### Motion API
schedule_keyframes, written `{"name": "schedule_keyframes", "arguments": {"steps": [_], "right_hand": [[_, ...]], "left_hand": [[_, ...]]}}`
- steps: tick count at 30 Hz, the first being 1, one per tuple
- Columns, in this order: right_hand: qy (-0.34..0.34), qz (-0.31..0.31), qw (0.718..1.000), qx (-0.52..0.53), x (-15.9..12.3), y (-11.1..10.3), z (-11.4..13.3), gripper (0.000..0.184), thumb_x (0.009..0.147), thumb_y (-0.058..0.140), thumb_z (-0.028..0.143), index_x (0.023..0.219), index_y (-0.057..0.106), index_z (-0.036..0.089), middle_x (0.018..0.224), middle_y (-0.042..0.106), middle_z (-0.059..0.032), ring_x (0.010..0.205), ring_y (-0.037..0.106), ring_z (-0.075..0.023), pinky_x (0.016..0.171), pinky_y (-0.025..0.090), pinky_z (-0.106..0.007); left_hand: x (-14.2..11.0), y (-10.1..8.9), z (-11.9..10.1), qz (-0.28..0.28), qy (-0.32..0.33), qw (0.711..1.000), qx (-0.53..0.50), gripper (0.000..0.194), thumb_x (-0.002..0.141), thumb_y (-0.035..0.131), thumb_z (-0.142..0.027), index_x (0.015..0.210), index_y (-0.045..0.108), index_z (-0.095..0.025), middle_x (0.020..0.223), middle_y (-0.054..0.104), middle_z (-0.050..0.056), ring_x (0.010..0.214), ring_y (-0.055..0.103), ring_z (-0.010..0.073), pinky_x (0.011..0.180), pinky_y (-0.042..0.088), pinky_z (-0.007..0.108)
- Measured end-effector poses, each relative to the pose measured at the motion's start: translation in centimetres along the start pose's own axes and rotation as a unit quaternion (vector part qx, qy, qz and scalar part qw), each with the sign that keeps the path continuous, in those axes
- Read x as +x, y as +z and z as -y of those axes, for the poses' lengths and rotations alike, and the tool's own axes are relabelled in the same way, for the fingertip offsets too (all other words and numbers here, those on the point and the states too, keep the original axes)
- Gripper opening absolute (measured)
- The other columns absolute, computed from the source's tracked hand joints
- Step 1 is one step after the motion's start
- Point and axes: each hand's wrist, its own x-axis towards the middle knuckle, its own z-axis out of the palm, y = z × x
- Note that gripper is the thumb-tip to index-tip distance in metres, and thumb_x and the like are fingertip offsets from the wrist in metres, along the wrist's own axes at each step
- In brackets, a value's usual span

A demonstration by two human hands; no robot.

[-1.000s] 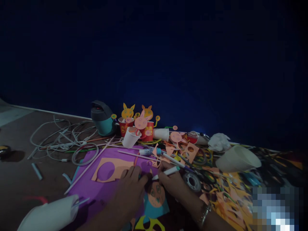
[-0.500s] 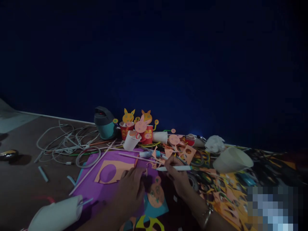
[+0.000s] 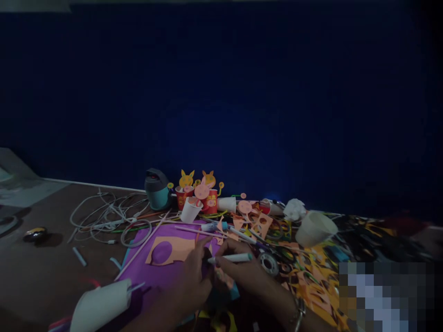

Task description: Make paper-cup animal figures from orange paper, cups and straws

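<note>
My right hand (image 3: 242, 271) grips a white marker (image 3: 233, 258) with a teal end, its tip pointing left at the fingers of my left hand. Those left fingers (image 3: 198, 272) are bent together, and whatever is between them is too dark to make out. Below my right hand, a peach paper face (image 3: 224, 278) lies partly hidden over blue paper (image 3: 234, 291). Purple paper (image 3: 162, 281) spreads under my left hand, carrying a peach sheet (image 3: 180, 249) with a round hole.
Paper cups with animal faces, one a white cup (image 3: 190, 211), stand behind beside a teal-and-grey container (image 3: 157, 193). White cables (image 3: 104, 216) tangle at left. A tipped cup (image 3: 104, 306) lies front left. Tape (image 3: 268, 263), paper scraps (image 3: 314, 290) and a large cup (image 3: 314, 229) fill the right.
The marker has gone from raised and level, away from the left hand, to close against the left fingers. My hands now cover more of the paper face. The whole view has shifted.
</note>
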Motion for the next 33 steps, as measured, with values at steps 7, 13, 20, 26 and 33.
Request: {"name": "schedule_keyframes", "arguments": {"steps": [7,13,20,26,33], "right_hand": [[-0.044,-0.01,0.998,-0.032,-1.4,0.9,-0.1,0.005,0.067,0.061,0.016,0.062,0.06,0.016,0.059,0.057,0.0026,0.052,0.049,-0.0095,0.049,0.037,-0.02],[-0.049,-0.014,0.998,0.027,-0.2,-0.9,0.2,0.008,0.067,0.065,0.021,0.063,0.061,0.016,0.061,0.061,0.0014,0.056,0.053,-0.0108,0.052,0.04,-0.02],[0.081,-0.047,0.902,0.421,1.8,-4.6,0.5,0.022,0.071,0.063,0.039,0.068,0.055,0.019,0.058,0.052,0.0032,0.056,0.051,-0.0119,0.06,0.046,-0.027],[0.029,-0.032,0.918,0.394,1.8,-3.5,1.1,0.018,0.071,0.061,0.035,0.077,0.055,0.02,0.062,0.053,0.0025,0.059,0.053,-0.0129,0.058,0.044,-0.025],[-0.059,-0.105,0.992,0.045,0.8,-6.2,-0.6,0.019,0.078,0.057,0.037,0.073,0.058,0.018,0.057,0.05,0.004,0.054,0.046,-0.0111,0.055,0.038,-0.023]], "left_hand": [[-0.7,0.5,-1.7,0.056,-0.001,0.996,0.066,0.067,0.07,0.049,-0.008,0.131,0.027,-0.023,0.104,0.062,0.007,0.093,0.06,0.0214,0.078,0.046,0.032],[1.7,0.5,-2.8,0.046,-0.015,0.999,0.026,0.065,0.068,0.048,-0.007,0.129,0.032,-0.021,0.087,0.064,0.002,0.076,0.063,0.0176,0.071,0.047,0.03],[4.0,0.6,-2.6,-0.077,-0.013,0.989,-0.126,0.05,0.075,0.055,-0.027,0.122,0.043,-0.018,0.119,0.054,0.011,0.114,0.049,0.0249,0.094,0.039,0.043],[3.6,2.2,-5.7,0.087,-0.043,0.885,-0.456,0.037,0.072,0.052,-0.014,0.109,0.053,-0.018,0.114,0.061,0.008,0.112,0.053,0.0214,0.098,0.039,0.038],[3.6,0.8,-2.2,0.009,-0.08,0.973,-0.218,0.033,0.072,0.051,-0.016,0.105,0.055,-0.015,0.106,0.063,0.009,0.097,0.058,0.0198,0.086,0.044,0.034]]}}
